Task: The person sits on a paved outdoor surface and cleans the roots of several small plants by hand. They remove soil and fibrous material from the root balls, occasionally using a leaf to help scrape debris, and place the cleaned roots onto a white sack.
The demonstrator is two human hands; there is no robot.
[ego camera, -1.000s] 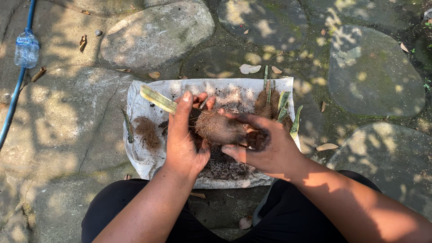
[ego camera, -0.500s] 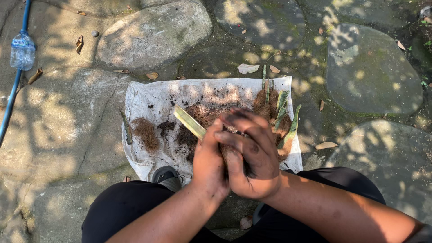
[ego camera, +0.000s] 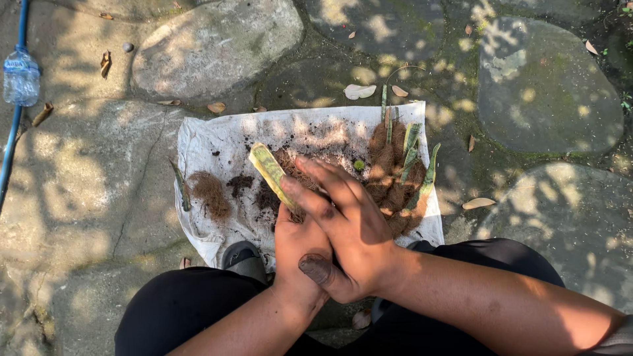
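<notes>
My left hand (ego camera: 295, 245) is closed around the base of a plant cutting, whose yellow-green striped leaf (ego camera: 269, 170) sticks up and to the left. My right hand (ego camera: 343, 227) lies over the left, fingers pressed around the same brown fibre-wrapped root end, which is mostly hidden. Both hands are soiled and hover over the near edge of a white cloth (ego camera: 224, 138) spread on the stone ground. Loose soil and brown coconut fibre (ego camera: 210, 192) lie on the cloth. Several more striped cuttings with fibre-wrapped bases (ego camera: 405, 175) rest at its right side.
Large flat paving stones (ego camera: 217, 46) surround the cloth, with dry leaves scattered about. A plastic water bottle (ego camera: 21, 77) and a blue hose (ego camera: 12, 142) lie at the far left. My dark-trousered knees and a grey shoe (ego camera: 245, 258) are at the bottom.
The hands drew back from the cloth's middle toward my body, closing together around the fibre ball. The leaf now points up-left from between them.
</notes>
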